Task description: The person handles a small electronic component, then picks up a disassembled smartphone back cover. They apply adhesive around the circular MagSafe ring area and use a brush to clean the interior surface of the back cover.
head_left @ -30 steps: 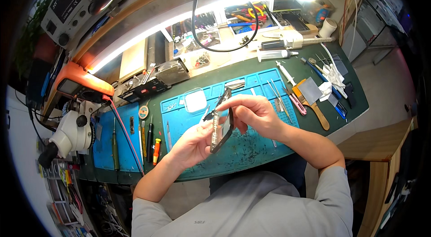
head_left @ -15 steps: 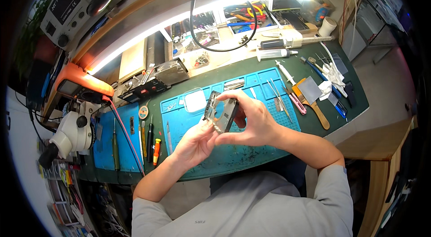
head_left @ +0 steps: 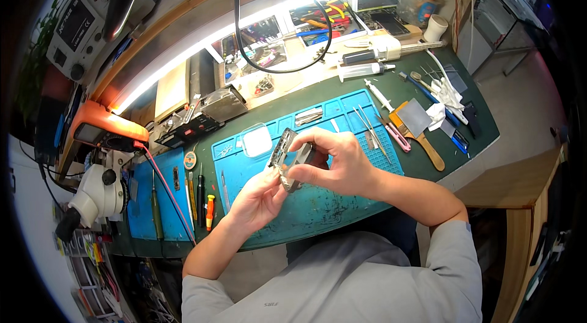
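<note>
Above the blue silicone mat, an opened phone housing, dark with metallic inner parts, is held tilted between both hands. My left hand grips its lower left end with fingers and thumb. My right hand has its index finger curled over the upper part and its thumb across the lower part. Behind them lie a small clear tray and some metal pieces. Tweezers rest at the mat's right. Exactly where some fingertips touch the housing is hidden.
A microscope and orange multimeter stand left, near several screwdrivers. Syringes, a wooden-handled tool and white tissues lie right. A cable loop hangs above; a shelf edge runs along the back.
My right index finger and thumb have shifted over the housing, the thumb rising onto its lower part. The housing has turned and moved slightly left. The whole view has shifted a little.
</note>
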`<state>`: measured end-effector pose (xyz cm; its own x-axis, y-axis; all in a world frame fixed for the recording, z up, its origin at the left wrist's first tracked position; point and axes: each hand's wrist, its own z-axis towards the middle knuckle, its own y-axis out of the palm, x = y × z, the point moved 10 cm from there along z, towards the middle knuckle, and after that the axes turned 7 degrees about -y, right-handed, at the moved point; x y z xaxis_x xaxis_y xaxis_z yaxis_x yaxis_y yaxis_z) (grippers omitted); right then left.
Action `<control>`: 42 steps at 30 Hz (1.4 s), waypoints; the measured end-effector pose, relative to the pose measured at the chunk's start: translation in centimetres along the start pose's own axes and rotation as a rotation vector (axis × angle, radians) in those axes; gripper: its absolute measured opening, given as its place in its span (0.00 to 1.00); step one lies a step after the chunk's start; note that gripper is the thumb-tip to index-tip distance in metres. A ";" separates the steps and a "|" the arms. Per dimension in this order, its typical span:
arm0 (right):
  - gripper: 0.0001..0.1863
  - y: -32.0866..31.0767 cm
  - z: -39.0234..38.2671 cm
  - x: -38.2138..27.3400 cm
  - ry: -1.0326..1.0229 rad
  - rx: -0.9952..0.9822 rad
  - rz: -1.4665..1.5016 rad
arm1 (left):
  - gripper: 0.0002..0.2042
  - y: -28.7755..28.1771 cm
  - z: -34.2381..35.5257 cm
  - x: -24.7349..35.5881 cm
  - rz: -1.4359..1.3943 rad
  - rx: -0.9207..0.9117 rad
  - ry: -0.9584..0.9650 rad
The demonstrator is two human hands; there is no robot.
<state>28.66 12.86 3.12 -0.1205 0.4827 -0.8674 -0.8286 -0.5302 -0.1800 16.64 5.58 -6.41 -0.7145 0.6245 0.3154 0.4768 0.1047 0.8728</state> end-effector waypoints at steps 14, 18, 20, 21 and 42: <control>0.26 -0.5 -0.3 1.4 0.097 0.039 0.151 | 0.17 -0.1 -0.3 -0.4 -0.123 -0.041 -0.063; 0.27 -0.4 -0.3 1.4 0.095 0.043 0.160 | 0.17 -0.2 -0.4 -0.3 -0.112 -0.028 -0.045; 0.27 -0.4 -0.3 1.4 0.101 0.041 0.162 | 0.17 -0.4 -0.4 -0.1 -0.100 0.007 -0.027; 0.27 -0.3 -0.3 1.5 0.108 0.033 0.159 | 0.17 -0.7 -0.5 0.0 -0.068 0.020 -0.021; 0.11 -24.5 -13.4 -0.7 0.249 0.496 -1.101 | 0.19 1.3 1.7 -4.4 0.915 0.101 -0.182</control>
<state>56.38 16.20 1.93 0.8355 0.3298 -0.4396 -0.5471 0.4235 -0.7221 21.26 4.29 -7.27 0.0472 0.6081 0.7924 0.8622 -0.4253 0.2750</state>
